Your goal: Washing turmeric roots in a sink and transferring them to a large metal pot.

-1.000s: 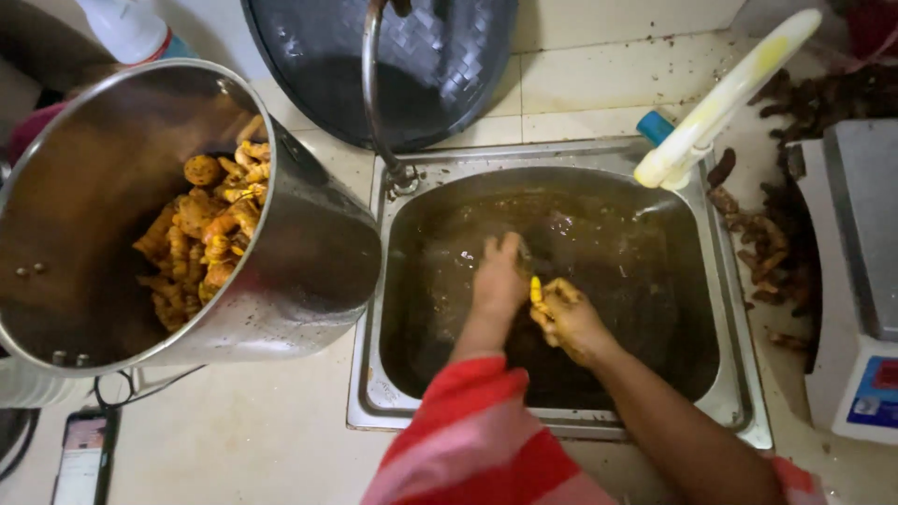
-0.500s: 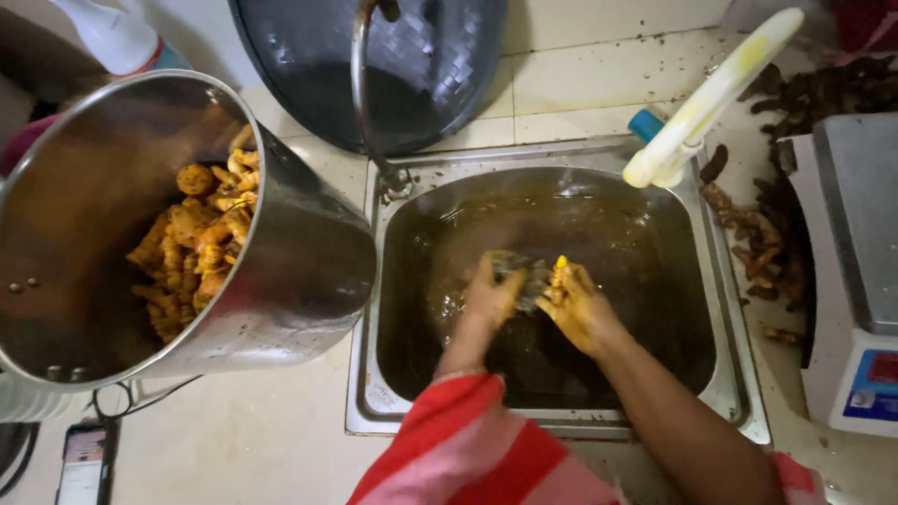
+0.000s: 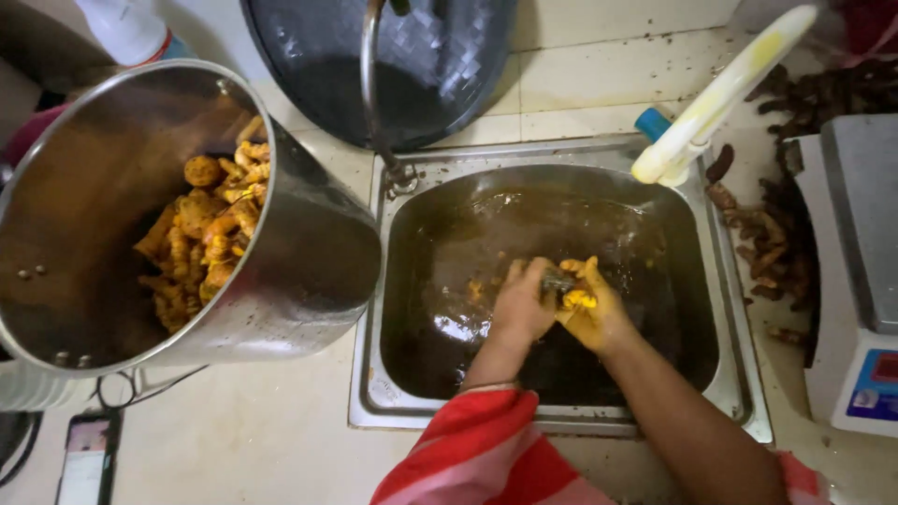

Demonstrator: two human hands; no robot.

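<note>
Both hands are held together over the middle of the sink (image 3: pixel 739 374), which is filled with murky brown water. The left hand (image 3: pixel 521 304) is closed around a small yellow root piece (image 3: pixel 572 297), fingers curled over it; the right hand (image 3: pixel 597 313), stained yellow, is pressed against the same piece from the other side, thumb on top. The piece is kept at the water surface, between the two palms, and is partly hidden, so its full shape cannot be told. Judged from this, scrubbing is done best with the piece turned between the thumbs while dipped, gripped firmly since it looks wet and slippery, and kept low over the water to limit splashing. A red and pink striped sleeve (image 3: pixel 486 454) is seen on the left forearm. A curved tap (image 3: pixel 369 84) rises at the sink's back left corner. A large steel pot (image 3: pixel 309 271) is tilted on the tabletop (image 3: pixel 234 440) just left of the sink, with cleaned yellow-orange root pieces (image 3: pixel 201 243) heaped inside. A dark woven basin (image 3: pixel 440 65) lies behind the sink. A pale brush handle (image 3: pixel 720 93) leans on the sink's back right rim. Unwashed dark roots (image 3: pixel 762 234) are piled to the right, beside a white weighing scale (image 3: pixel 856 281). A phone (image 3: pixel 84 463) lies at the lower left.
</note>
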